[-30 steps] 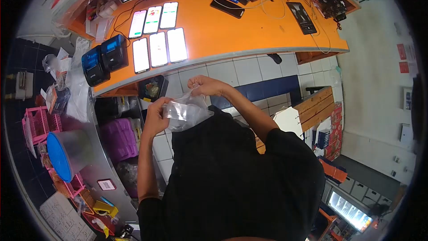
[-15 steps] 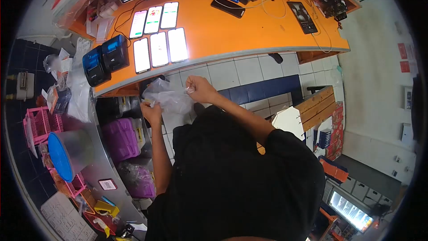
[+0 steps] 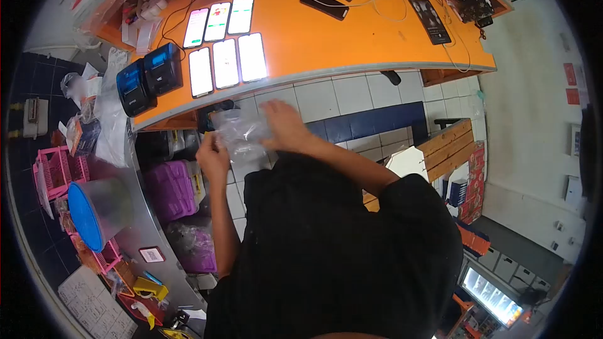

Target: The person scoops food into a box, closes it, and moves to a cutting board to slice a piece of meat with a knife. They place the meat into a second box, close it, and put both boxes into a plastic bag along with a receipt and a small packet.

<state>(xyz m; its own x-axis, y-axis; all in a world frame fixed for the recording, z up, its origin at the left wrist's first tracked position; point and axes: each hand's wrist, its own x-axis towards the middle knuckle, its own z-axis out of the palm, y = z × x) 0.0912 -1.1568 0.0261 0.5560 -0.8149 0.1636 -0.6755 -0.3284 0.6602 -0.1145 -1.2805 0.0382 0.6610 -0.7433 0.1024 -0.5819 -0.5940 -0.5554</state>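
Note:
A clear plastic bag (image 3: 242, 135) is stretched between my two hands, in front of my body and below the desk's edge. My left hand (image 3: 213, 156) is closed on the bag's left side. At the bag's right side is my right hand (image 3: 284, 127), its fingers spread and raised against the plastic. Whether anything lies inside the bag cannot be made out. Beyond the bag, on the orange desk (image 3: 326, 44), several phones with lit screens lie in two rows; the nearest to my hands is a bright white one (image 3: 252, 57).
Two blue-and-black devices (image 3: 146, 81) stand at the desk's left end. Purple containers (image 3: 173, 191) sit under the metal counter. A blue-lidded tub (image 3: 86, 216) is at left. A dark bench (image 3: 367, 122) and wooden slats (image 3: 446, 150) lie to the right.
My right hand has opened from a pinch and its fingers now spread against the bag. The bag looks flatter and more stretched. The view has shifted slightly.

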